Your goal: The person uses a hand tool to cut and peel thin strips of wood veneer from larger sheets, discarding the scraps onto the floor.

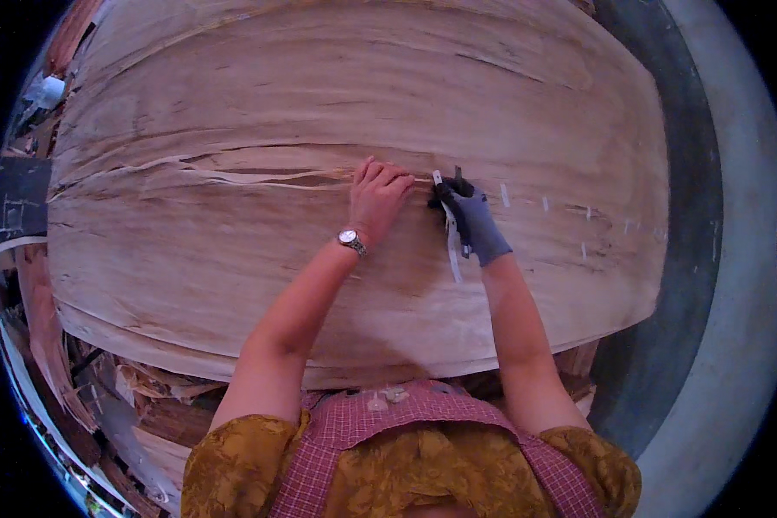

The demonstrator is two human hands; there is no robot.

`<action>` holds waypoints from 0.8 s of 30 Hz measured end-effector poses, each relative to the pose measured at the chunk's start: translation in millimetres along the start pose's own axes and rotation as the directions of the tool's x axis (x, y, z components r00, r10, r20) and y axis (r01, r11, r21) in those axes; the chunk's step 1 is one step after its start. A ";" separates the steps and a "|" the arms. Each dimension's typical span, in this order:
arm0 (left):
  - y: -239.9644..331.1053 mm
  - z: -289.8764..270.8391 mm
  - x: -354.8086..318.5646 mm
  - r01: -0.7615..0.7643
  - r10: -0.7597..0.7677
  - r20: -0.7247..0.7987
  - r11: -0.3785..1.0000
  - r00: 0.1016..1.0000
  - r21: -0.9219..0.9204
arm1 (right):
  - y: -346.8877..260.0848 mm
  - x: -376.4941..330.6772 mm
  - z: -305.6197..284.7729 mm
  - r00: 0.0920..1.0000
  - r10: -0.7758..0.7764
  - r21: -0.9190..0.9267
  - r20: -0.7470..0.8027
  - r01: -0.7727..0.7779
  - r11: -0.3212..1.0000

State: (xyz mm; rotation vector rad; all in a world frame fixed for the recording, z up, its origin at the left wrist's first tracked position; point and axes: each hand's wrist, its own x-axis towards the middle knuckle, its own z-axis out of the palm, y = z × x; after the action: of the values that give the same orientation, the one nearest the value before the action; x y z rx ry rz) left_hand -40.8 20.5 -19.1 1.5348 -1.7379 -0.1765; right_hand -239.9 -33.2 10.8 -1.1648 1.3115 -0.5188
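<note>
A large sheet of wood veneer [319, 285] lies before me, with a long split [268, 177] running across its left half. My left hand [378, 197], bare and wearing a wristwatch [350, 239], rests on the sheet at the right end of the split. Its fingers are stretched out on the wood. Just to the right, my right hand [470, 216] wears a grey and black glove and is closed on a white tape strip [453, 250], whose tail hangs toward me. A narrow dark piece sticks up by the gloved fingers; its kind is unclear.
Several short white tape pieces [505, 195] are stuck on the veneer to the right. Beyond the sheet's right side runs a dark band [665, 345] beside a pale floor [734, 328]. Broken veneer scraps [173, 414] lie at the lower left.
</note>
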 end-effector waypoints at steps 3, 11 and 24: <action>8.0 -3.7 5.0 0.060 -0.060 0.007 0.997 0.998 -0.039 | -2.0 -0.5 -0.4 0.998 0.050 0.015 0.024 -0.050 0.999; -0.3 1.1 6.0 -0.125 0.123 0.026 0.978 0.992 0.165 | -13.8 -5.3 7.5 0.999 0.034 0.074 0.030 -0.036 0.997; 2.5 -9.6 24.5 -0.333 0.250 0.289 0.898 0.924 0.287 | -18.8 2.4 18.9 0.996 0.060 0.120 0.072 -0.069 0.990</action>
State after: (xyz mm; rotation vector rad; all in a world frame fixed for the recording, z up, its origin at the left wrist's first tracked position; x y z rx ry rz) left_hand -35.4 3.2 0.1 1.5031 -2.2686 0.0907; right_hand -216.3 -35.8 23.2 -1.0267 1.2375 -0.5015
